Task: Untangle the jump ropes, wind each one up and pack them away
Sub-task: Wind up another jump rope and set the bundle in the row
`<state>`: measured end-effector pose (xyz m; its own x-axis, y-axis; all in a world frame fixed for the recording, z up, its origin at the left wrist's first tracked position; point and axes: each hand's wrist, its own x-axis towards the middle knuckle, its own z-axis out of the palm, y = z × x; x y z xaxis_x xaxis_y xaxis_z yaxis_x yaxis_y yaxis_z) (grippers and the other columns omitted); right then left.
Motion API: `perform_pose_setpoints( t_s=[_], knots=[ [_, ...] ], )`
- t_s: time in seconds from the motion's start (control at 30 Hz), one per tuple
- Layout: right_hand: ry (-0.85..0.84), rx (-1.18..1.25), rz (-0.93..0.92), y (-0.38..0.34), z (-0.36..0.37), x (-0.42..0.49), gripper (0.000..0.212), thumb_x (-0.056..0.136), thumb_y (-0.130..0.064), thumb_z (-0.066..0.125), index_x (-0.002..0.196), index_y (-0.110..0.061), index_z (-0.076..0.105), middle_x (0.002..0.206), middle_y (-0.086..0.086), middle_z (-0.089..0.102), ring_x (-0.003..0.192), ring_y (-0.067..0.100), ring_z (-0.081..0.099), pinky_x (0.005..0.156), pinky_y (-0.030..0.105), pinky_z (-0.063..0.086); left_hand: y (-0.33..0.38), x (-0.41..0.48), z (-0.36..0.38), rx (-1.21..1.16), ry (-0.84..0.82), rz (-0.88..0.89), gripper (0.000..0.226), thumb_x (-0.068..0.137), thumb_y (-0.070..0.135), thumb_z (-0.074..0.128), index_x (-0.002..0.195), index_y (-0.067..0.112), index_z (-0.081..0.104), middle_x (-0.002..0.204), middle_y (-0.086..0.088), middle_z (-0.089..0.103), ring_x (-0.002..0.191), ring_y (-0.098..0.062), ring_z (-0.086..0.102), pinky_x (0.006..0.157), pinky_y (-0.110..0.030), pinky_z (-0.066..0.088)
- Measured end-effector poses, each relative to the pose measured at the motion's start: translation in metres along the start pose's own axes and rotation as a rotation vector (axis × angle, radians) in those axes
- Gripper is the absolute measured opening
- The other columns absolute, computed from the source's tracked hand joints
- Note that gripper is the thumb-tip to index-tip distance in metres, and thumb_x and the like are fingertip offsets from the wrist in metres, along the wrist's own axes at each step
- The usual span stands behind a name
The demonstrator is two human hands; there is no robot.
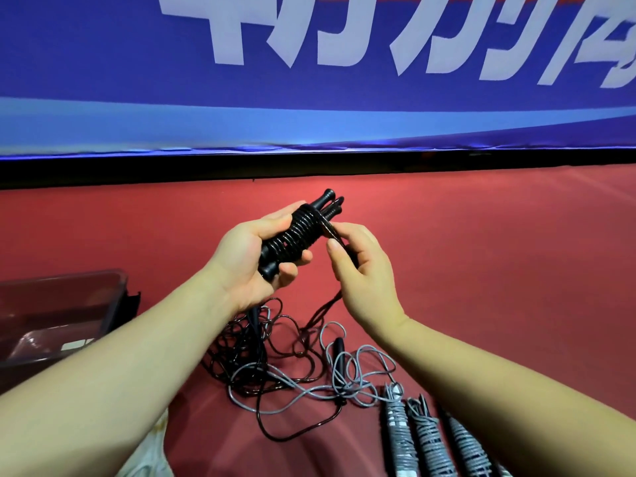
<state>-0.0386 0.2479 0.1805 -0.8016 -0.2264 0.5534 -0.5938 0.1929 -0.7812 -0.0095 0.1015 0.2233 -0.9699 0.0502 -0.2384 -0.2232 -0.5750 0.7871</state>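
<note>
One black jump rope [292, 235], coiled tight round its paired handles, is held up at centre frame over the red floor [481, 256].

Below the hands lies a loose tangle [275, 359] of black and grey cord, with black handles showing in it. Near right are three wound grey ropes [426, 438] side by side, partly hidden by the right forearm. At left is a clear plastic bin [62, 304], with the left forearm crossing its near corner. Far side: a blue banner [309, 108] with white lettering.

Left hand [247, 263] grips the bundle, thumb on the far side and fingers curled under the near side. Handle ends poke out past both ends of the coil. Right hand [364, 273] is just beside it, thumb and forefinger pinching the free tail [328, 232] where it leaves the coil. The tail passes through that hand and drops to the tangle.
</note>
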Motion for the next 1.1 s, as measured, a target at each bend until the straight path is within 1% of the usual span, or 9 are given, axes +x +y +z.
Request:
perform_pose_setpoints(
  t_s=[0.1,0.2,0.3,0.4,0.53,0.77,0.87,0.97,1.1],
  knots=[
    [-0.095,0.038,0.003,-0.001,-0.008,0.0,0.021,0.09,-0.02,0.048,0.105,-0.031,0.06,0.088,-0.025,0.057,0.08,-0.004,0.051,0.076,0.012,0.039,0.004,-0.002,-0.005,0.074,-0.017,0.021,0.034,0.094,0.012,0.04,0.118,0.019,0.063,0.096,-0.015,0.064,0.058,-0.021,0.054,0.033,-0.016,0.036],
    [-0.189,0.242,0.217,-0.005,-0.019,0.007,0.019,0.099,-0.02,0.043,0.1,-0.022,0.063,0.067,-0.013,0.055,0.06,0.003,0.04,0.059,0.012,0.034,0.007,-0.002,-0.005,0.097,-0.031,0.033,0.031,0.093,0.012,0.04,0.111,0.018,0.063,0.091,-0.014,0.063,0.057,-0.021,0.054,0.033,-0.016,0.035],
    [-0.378,0.361,0.373,-0.001,-0.031,0.014,0.031,0.1,-0.025,0.034,0.089,-0.014,0.06,0.056,-0.01,0.051,0.055,0.007,0.034,0.054,0.016,0.029,0.012,-0.002,-0.004,0.074,-0.07,0.053,0.034,0.081,0.013,0.046,0.11,0.018,0.064,0.086,-0.012,0.066,0.056,-0.021,0.054,0.033,-0.016,0.034],
    [-0.536,0.321,0.349,0.003,-0.049,0.024,0.023,0.093,-0.027,0.041,0.086,-0.014,0.058,0.053,-0.011,0.047,0.053,0.004,0.035,0.054,0.016,0.029,0.011,-0.005,-0.004,0.069,-0.108,0.024,0.039,0.076,0.014,0.048,0.111,0.017,0.064,0.083,-0.011,0.067,0.055,-0.021,0.053,0.031,-0.015,0.034],
    [-0.53,0.155,0.223,0.001,-0.07,0.032,0.019,0.097,-0.009,0.045,0.088,-0.016,0.06,0.062,-0.008,0.058,0.053,0.005,0.047,0.056,0.014,0.04,0.008,-0.007,0.002,0.042,-0.132,-0.008,0.038,0.075,0.014,0.046,0.109,0.017,0.063,0.082,-0.011,0.067,0.054,-0.02,0.053,0.03,-0.014,0.033],
    [-0.502,0.259,0.396,0.019,-0.059,0.015,0.023,0.099,-0.015,0.04,0.085,-0.016,0.059,0.056,-0.004,0.037,0.049,0.006,0.03,0.047,0.017,0.025,0.012,-0.003,0.009,0.023,-0.041,0.06,0.029,0.091,0.012,0.04,0.108,0.019,0.063,0.089,-0.012,0.065,0.055,-0.02,0.053,0.033,-0.014,0.034],
    [-0.278,-0.278,0.064,0.026,-0.07,0.028,0.017,0.095,-0.022,0.05,0.092,-0.023,0.066,0.063,-0.009,0.058,0.05,0.006,0.048,0.052,0.023,0.043,0.01,0.0,0.007,0.176,0.038,0.098,0.028,0.095,0.011,0.04,0.11,0.019,0.063,0.092,-0.013,0.062,0.055,-0.022,0.054,0.035,-0.015,0.035],
    [0.014,-0.805,-0.401,0.038,-0.076,0.032,0.029,0.09,-0.032,0.048,0.101,-0.021,0.072,0.068,-0.006,0.063,0.057,0.017,0.06,0.045,0.023,0.041,0.007,0.003,0.005,0.21,0.104,0.116,0.027,0.095,0.011,0.043,0.11,0.019,0.064,0.091,-0.014,0.062,0.054,-0.021,0.056,0.036,-0.016,0.037],
    [0.032,-0.728,-0.491,0.045,-0.059,0.02,0.03,0.089,-0.031,0.051,0.112,-0.024,0.07,0.065,-0.002,0.054,0.062,0.015,0.048,0.046,0.022,0.025,0.006,0.006,0.009,0.124,0.172,0.145,0.029,0.095,0.011,0.044,0.114,0.019,0.064,0.091,-0.014,0.065,0.055,-0.022,0.056,0.035,-0.016,0.036]
  ],
)
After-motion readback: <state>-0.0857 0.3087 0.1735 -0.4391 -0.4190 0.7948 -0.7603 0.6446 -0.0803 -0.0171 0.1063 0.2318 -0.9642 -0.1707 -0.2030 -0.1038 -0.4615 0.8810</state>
